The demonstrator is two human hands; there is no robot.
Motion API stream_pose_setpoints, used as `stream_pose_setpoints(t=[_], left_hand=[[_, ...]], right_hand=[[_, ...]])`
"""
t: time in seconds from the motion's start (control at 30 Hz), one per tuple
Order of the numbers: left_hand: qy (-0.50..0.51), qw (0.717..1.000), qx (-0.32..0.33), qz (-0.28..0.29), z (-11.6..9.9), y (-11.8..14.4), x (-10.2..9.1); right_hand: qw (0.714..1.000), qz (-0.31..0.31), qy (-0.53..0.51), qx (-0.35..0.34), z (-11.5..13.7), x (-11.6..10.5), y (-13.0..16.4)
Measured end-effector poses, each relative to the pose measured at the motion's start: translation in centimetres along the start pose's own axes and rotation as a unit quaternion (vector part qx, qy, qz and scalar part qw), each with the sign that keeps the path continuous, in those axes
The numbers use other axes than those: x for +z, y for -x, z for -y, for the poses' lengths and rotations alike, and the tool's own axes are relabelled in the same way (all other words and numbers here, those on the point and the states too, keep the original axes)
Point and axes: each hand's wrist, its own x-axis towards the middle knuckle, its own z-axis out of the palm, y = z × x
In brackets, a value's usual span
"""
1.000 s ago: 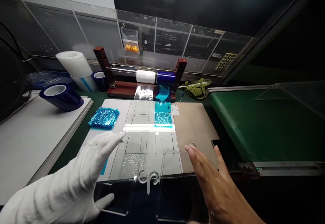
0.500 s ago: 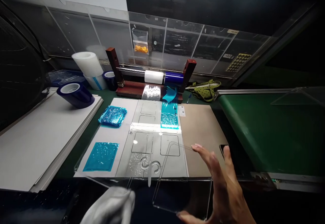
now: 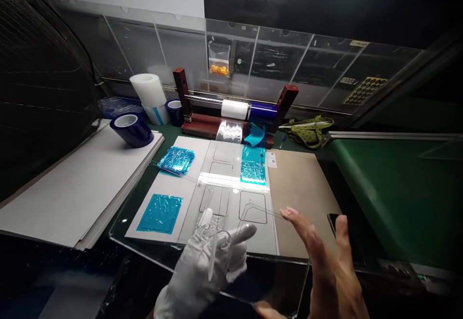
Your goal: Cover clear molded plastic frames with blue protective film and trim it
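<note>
My right hand [image 3: 321,261], bare, grips a clear rigid panel [image 3: 275,242] by its edges, with a fingertip at the upper corner and the thumb at the lower edge. The panel has rounded corners and is tilted; its full outline is hard to make out. My left hand [image 3: 210,261], in a white glove, is beside and partly behind the clear plastic, thumb and index finger apart, other fingers curled. In front of the glove shows a clear S-shaped detail [image 3: 216,237] with a narrow bar. Whether the glove touches the panel I cannot tell.
A blue film stack [image 3: 176,160] and flat blue film piece [image 3: 161,214] lie left. Behind stands a wooden roll holder [image 3: 202,128] with white and blue rolls. White sheets [image 3: 72,184] bear a blue tape roll [image 3: 132,130]. A phone [image 3: 334,222] lies right, near a green surface [image 3: 398,179].
My left hand has moved up and right from the lower edge, and its fingers have spread. My right hand keeps its grip on the clear panel. The scene has shifted right with the camera.
</note>
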Motion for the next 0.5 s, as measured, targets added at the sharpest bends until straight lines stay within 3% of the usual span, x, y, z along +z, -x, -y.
stream_pose_setpoints(t=[0.1, 0.17, 0.3, 0.5], left_hand=[[0.015, 0.997, 0.045, 0.056, 0.3, -0.1, -0.3], [0.017, 0.996, 0.054, 0.063, 0.1, 0.1, -0.5], [-0.008, 0.999, 0.042, 0.031, -0.8, 1.6, -1.4], [-0.128, 0.981, 0.147, -0.014, -2.8, 1.9, -3.6]], right_hand=[[1.0, 0.007, 0.001, 0.01, 0.1, -0.2, 0.0], [1.0, 0.008, 0.004, 0.018, 0.2, -0.4, -0.2], [0.999, -0.008, 0.025, 0.028, 0.0, -0.4, -0.4], [0.999, 0.006, 0.044, 0.022, -0.2, -0.2, -0.6]])
